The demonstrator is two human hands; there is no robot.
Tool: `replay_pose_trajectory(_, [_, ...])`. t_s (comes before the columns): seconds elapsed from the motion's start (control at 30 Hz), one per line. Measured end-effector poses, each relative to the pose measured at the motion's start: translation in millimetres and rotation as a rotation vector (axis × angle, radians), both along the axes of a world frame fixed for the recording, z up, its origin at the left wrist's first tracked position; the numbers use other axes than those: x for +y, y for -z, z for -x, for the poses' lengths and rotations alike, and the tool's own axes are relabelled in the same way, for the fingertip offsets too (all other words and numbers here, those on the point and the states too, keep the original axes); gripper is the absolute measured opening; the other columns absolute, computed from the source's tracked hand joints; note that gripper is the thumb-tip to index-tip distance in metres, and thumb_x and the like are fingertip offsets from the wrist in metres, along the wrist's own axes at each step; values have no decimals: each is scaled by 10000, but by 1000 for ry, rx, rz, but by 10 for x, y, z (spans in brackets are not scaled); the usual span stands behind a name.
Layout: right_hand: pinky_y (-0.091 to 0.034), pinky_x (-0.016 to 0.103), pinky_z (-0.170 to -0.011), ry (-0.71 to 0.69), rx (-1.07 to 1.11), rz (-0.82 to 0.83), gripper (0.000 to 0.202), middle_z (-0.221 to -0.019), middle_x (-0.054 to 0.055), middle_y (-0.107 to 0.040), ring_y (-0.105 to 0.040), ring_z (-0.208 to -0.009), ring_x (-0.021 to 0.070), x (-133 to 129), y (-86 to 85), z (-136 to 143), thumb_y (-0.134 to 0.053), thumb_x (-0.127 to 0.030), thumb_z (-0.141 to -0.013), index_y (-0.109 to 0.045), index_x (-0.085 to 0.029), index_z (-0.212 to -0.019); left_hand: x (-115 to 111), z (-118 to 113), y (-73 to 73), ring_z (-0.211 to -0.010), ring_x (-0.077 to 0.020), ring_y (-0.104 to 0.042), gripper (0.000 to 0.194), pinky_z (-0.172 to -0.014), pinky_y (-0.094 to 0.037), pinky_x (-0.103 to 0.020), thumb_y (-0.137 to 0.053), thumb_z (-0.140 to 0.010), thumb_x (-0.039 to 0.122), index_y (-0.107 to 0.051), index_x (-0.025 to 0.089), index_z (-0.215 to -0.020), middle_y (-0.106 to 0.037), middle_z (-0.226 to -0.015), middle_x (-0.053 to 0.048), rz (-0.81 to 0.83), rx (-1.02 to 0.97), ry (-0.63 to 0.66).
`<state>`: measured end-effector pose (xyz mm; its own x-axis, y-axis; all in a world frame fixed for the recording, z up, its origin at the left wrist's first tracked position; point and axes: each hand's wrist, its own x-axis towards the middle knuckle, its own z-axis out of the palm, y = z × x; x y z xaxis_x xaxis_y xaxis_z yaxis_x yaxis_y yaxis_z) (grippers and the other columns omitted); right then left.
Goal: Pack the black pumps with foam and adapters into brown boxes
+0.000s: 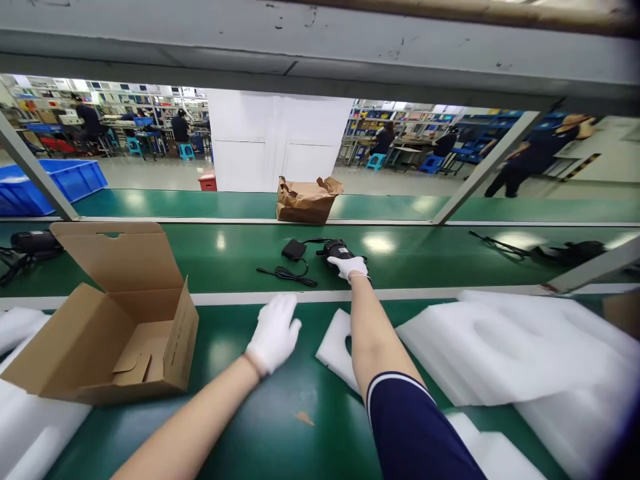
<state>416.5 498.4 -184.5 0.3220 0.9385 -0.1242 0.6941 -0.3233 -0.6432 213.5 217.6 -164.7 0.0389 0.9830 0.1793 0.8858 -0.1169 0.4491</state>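
My right hand [349, 267], in a white glove, reaches out to the far green belt and is closed on a black device [337, 249] with a rounded body. The exact kind of device is unclear. A cable runs left from it near a small black power adapter [293, 249], and a looped black cord [290, 274] lies just in front. My left hand [275, 333], also white-gloved, hovers palm down over the near green surface with its thumb apart and nothing in it. To its left stands an open cardboard box [175, 347] with its flaps up.
White foam sheets [520, 347] are piled at right, with a foam piece having a hole [335, 343] under my right arm. A crumpled brown paper bag [305, 203] stands behind the belt. More black devices lie at far left [37, 241] and right [570, 253]. A metal beam [320, 47] crosses overhead.
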Motion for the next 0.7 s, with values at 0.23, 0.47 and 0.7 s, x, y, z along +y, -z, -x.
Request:
replay_pose_trajectory(0.23, [-479, 206, -382, 88, 513, -55, 744, -801, 61, -661, -553, -495, 101, -36, 59, 106, -900, -424, -578, -560, -92, -1150, 1583, -171, 352, -1353, -426, -431, 605, -1136, -259, -617, -755, -759, 285, -569, 94, -1301, -644, -1251, -225, 102, -111, -152])
replay_pose_trajectory(0.47, [-242, 142, -282, 39, 1058, -108, 414, -639, 1, -552, -321, -384, 33, -187, -378, 385, -535, -576, -884, -556, -163, -870, 1172, 101, 73, -950, -306, -670, 296, -871, -483, -424, -445, -968, 339, -658, 136, -984, -701, -937, -174, -75, -344, -296])
replay_pose_trajectory(0.7, [-202, 149, -303, -415, 1513, -315, 530, -751, 21, -623, -320, -402, 31, -889, -1515, 713, -363, -658, -909, -620, -194, -907, -16, 164, -426, -920, -194, -624, 228, -877, -494, -327, -378, -970, 296, -577, 187, -994, -653, -993, -85, -459, -730, -147])
